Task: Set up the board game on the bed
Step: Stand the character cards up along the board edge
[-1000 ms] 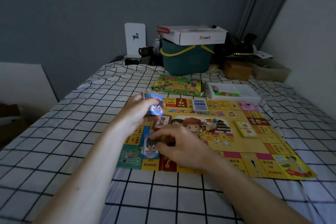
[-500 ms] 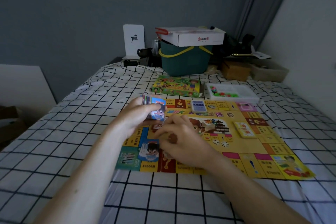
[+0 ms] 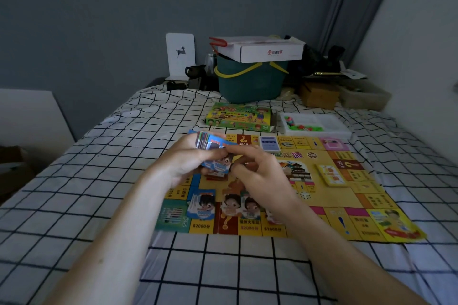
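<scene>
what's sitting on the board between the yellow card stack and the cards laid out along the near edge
In the head view, two white dice lie on the board between the yellow card stack and the dealt cards; the right hand covers part.

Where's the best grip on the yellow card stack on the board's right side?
Pinch the yellow card stack across its long edges, coming from above. It lies flat on the board, a thin rectangle with bare board all round, so probably no side approach gets under it.

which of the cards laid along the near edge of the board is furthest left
The blue-bordered card, lying apart near the board's near-left corner; the other cards sit side by side further right, by the right hand.
</scene>
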